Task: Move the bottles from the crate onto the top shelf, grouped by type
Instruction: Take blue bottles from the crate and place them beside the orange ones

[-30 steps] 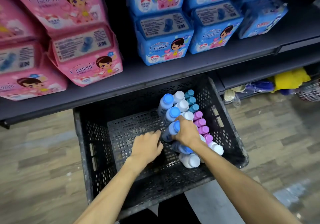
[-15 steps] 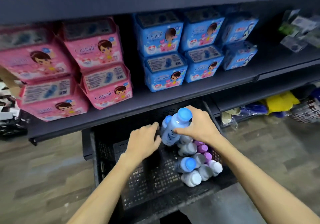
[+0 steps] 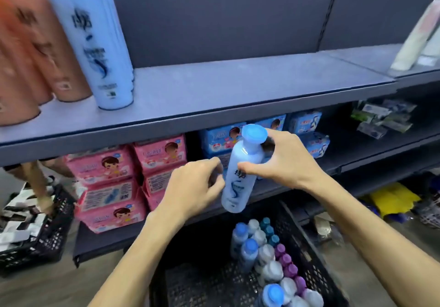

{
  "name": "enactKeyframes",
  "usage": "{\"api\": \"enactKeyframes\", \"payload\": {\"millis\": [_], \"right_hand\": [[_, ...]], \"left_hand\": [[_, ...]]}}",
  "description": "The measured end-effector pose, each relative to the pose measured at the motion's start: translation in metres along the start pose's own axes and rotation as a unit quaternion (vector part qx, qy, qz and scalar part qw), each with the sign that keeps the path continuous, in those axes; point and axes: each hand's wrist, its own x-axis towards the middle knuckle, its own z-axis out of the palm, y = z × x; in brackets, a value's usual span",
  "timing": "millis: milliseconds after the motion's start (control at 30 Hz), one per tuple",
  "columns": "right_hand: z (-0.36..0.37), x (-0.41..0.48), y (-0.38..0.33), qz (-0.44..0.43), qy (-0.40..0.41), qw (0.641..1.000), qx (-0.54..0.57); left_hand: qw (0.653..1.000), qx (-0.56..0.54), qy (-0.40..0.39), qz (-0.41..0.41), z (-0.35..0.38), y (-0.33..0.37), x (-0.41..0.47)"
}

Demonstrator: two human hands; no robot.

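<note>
Blur smears the orange bottles (image 3: 28,52) on the top shelf (image 3: 238,87). Below it your right hand (image 3: 285,164) grips the blue bottle (image 3: 235,192); your left hand (image 3: 195,187) curls beside it, contact unclear.

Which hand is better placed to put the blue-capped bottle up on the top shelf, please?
The right hand, I think: it grips the blue-capped bottle near its shoulder, just below the top shelf. The left hand is only loosely curled beside the bottle, with no hold on it.

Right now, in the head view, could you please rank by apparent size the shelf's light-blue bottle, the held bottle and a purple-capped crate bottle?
1. Shelf's light-blue bottle, though nearness inflates it.
2. Held bottle.
3. Purple-capped crate bottle, mostly only its cap showing.
</note>
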Motion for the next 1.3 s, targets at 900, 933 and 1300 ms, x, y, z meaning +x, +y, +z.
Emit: {"api": "enactKeyframes", "payload": {"millis": [900, 933, 1300], "right_hand": [[-0.087, 0.172, -0.155, -0.133, 0.082, 0.987, -0.045], [-0.084, 0.176, -0.154, -0.131, 0.078, 0.987, -0.043], [-0.059, 0.189, -0.137, -0.091, 0.053, 0.994, -0.016]], "left_hand": [[0.972, 0.182, 0.149, 0.005, -0.17, 0.005, 0.068], [0.972, 0.183, 0.148, 0.002, -0.17, 0.003, 0.068], [0.975, 0.165, 0.144, -0.016, -0.152, -0.011, 0.073]]}}
